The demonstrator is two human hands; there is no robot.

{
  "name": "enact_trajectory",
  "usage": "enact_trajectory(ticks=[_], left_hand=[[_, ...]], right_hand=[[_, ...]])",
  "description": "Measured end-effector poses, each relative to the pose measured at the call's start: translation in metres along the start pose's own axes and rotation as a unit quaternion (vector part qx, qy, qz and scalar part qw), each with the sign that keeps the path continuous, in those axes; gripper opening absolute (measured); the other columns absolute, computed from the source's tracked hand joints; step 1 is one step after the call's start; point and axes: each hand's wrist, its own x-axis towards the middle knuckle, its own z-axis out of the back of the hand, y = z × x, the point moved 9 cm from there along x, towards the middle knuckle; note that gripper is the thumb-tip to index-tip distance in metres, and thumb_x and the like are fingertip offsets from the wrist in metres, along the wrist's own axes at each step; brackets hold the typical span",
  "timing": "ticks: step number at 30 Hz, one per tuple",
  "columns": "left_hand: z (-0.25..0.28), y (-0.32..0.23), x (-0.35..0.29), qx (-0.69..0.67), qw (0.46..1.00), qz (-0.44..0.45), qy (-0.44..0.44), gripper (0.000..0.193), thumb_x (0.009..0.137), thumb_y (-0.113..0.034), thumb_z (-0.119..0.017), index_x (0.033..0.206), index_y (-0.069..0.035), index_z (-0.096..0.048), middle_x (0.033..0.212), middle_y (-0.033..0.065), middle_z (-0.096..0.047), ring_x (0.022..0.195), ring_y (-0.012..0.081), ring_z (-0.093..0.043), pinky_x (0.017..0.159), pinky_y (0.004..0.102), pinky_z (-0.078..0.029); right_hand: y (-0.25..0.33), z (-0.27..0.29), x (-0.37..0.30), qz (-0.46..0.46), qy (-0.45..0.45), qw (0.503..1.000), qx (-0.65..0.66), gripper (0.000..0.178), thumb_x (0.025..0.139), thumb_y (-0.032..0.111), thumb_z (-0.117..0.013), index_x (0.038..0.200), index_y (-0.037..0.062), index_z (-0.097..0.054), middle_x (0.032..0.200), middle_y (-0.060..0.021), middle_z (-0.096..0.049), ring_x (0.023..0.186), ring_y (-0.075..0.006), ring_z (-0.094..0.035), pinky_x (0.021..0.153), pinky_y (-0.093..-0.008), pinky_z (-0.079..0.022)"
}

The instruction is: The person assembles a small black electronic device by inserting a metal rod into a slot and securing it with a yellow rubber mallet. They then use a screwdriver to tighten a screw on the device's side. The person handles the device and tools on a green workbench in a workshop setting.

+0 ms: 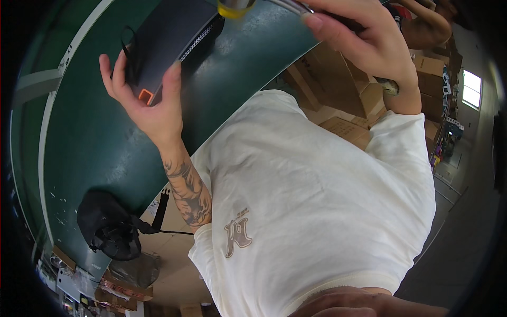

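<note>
My left hand [150,103] grips the near end of a dark grey, flat, box-shaped case [177,31], thumb on its near side and fingers on the far left side. A row of small vent holes runs along the case's side. Between thumb and fingers shows a small orange piece [146,96] at the case's end. A thin black cable [128,39] loops beside my fingers. My right hand [359,34] is closed round the handle of a mallet with a yellow head [235,7]. That head, blurred and cut by the upper edge, appears over the case's far right corner; contact I cannot tell.
The case lies on a green tabletop [113,142] with a pale metal rail [45,116] along its left side. A black cap-like bag with straps [108,224] sits near the table's lower edge. Cardboard boxes [338,79] stand at the right, with another person's arm [430,26] beyond.
</note>
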Motion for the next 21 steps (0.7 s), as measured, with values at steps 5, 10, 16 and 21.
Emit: enact_trajectory(ticks=[5,10,16,21], left_hand=[[0.002,0.000,-0.001,0.019,1.000,0.000,-0.005,0.086,0.075,-0.019,-0.090,0.147,-0.009,-0.045,0.160,0.0144,-0.027,0.143,0.0283,-0.038,0.109,0.0402,-0.045],[0.002,0.005,-0.001,0.010,1.000,0.010,0.003,0.093,0.074,-0.021,-0.090,0.151,-0.009,-0.039,0.160,0.0154,-0.028,0.147,0.0300,-0.032,0.117,0.0426,-0.034],[0.002,0.009,-0.003,-0.017,0.999,0.029,-0.005,0.092,0.076,-0.021,-0.089,0.151,-0.006,-0.038,0.159,0.0169,-0.030,0.148,0.0303,-0.031,0.120,0.0430,-0.027],[0.000,0.009,-0.002,-0.014,1.000,0.020,-0.013,0.086,0.078,-0.020,-0.087,0.149,-0.006,-0.040,0.158,0.0169,-0.032,0.147,0.0299,-0.032,0.120,0.0426,-0.025]], right_hand=[[-0.010,-0.011,-0.001,-0.082,0.046,0.995,-0.024,0.037,0.097,0.008,-0.061,0.133,-0.0017,-0.062,0.085,-0.0198,-0.071,0.067,-0.0196,-0.067,0.063,-0.0292,-0.050],[-0.021,-0.014,-0.004,-0.045,0.022,0.999,0.016,0.036,0.099,0.009,-0.060,0.134,-0.0007,-0.061,0.086,-0.0153,-0.072,0.069,-0.0133,-0.063,0.064,-0.0283,-0.049],[-0.046,-0.017,-0.006,-0.184,0.061,0.973,0.128,0.036,0.102,0.012,-0.059,0.136,0.0013,-0.062,0.080,-0.0043,-0.066,0.065,-0.0080,-0.055,0.059,-0.0236,-0.044],[-0.057,-0.016,-0.006,-0.316,0.097,0.903,0.274,0.036,0.103,0.014,-0.058,0.138,0.0035,-0.061,0.073,0.0019,-0.057,0.054,-0.0026,-0.046,0.046,-0.0198,-0.036]])
